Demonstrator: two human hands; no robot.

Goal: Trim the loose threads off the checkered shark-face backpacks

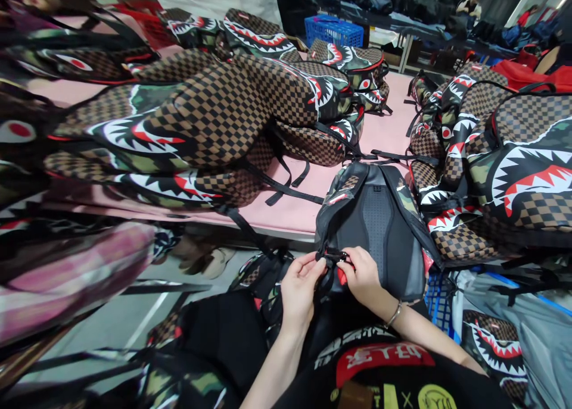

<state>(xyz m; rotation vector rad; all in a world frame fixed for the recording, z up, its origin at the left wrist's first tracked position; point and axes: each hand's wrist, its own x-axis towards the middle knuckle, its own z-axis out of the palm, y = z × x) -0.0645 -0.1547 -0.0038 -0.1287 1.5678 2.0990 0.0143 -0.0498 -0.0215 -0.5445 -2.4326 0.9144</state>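
A black backpack (373,218) with a padded mesh back panel lies back-side up at the table's front edge, its shoulder straps along both sides. At its lower left corner, my left hand (300,285) is closed in a pinch on a black strap (328,255). Just to the right, the fingertips of my right hand (361,273) pinch the same strap area, where a small dark piece like a buckle shows; its exact shape is unclear. Something red peeks out beneath my right fingers.
Checkered shark-mouth backpacks (214,111) are piled on the pink table (290,215) at left, with more backpacks (531,159) at right. A blue crate (333,31) stands behind. Below right, a grey plastic bag (543,331) is beside another backpack. A person's plaid sleeve (80,278) is at left.
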